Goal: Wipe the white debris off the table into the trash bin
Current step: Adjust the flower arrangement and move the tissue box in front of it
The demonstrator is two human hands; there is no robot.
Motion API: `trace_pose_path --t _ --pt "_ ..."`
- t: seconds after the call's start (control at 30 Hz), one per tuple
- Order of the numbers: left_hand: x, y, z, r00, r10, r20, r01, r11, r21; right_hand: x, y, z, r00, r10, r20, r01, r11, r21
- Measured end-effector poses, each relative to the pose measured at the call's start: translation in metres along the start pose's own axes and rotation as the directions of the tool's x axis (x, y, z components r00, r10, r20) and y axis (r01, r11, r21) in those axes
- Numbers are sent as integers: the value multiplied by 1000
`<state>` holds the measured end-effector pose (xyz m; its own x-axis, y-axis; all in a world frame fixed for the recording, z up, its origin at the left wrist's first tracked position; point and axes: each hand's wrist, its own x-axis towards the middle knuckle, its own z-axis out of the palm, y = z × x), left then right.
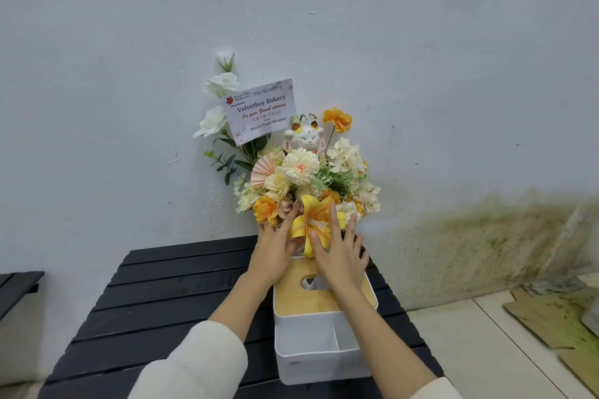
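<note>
A black slatted table (168, 295) stands against the wall. At its back edge is a flower arrangement (304, 178) with a lucky-cat figure and a card. My left hand (272, 251) presses on its lower left side and my right hand (342, 256) on its lower right front, fingers spread, so the arrangement is held between them. Its base is hidden behind my hands. I see no white debris on the visible slats, and no trash bin is in view.
A white tissue box (321, 343) with a wooden lid and an open front compartment stands just in front of the arrangement, under my right forearm. Another dark table edge (19, 282) is at the left. Cardboard pieces (551, 317) lie on the tiled floor at the right.
</note>
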<state>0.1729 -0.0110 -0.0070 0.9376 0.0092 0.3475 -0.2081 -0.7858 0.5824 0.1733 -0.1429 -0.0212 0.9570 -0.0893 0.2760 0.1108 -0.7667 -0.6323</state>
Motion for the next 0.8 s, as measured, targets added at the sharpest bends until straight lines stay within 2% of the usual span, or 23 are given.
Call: trace_pose_path --t 0.27,0.5,0.6,0.7,0.8 --pt "22 -16 -3 996 -31 78 31 1000 1 5 -1 3 999 -7 33 8 1000 -26" --pt "10 -6 8 999 -48 -7 48 999 -6 5 1 3 1000 25 4 -25 1000 -1" --pt "10 -3 8 996 -83 9 83 997 6 6 0 3 999 43 7 -43 999 0" --pt "11 0 2 994 -100 35 100 995 2 6 -4 -5 997 79 -17 -75 983 170" --pt "8 9 -7 991 -132 -6 132 991 15 -1 -3 -21 996 70 -52 -47 931 361"
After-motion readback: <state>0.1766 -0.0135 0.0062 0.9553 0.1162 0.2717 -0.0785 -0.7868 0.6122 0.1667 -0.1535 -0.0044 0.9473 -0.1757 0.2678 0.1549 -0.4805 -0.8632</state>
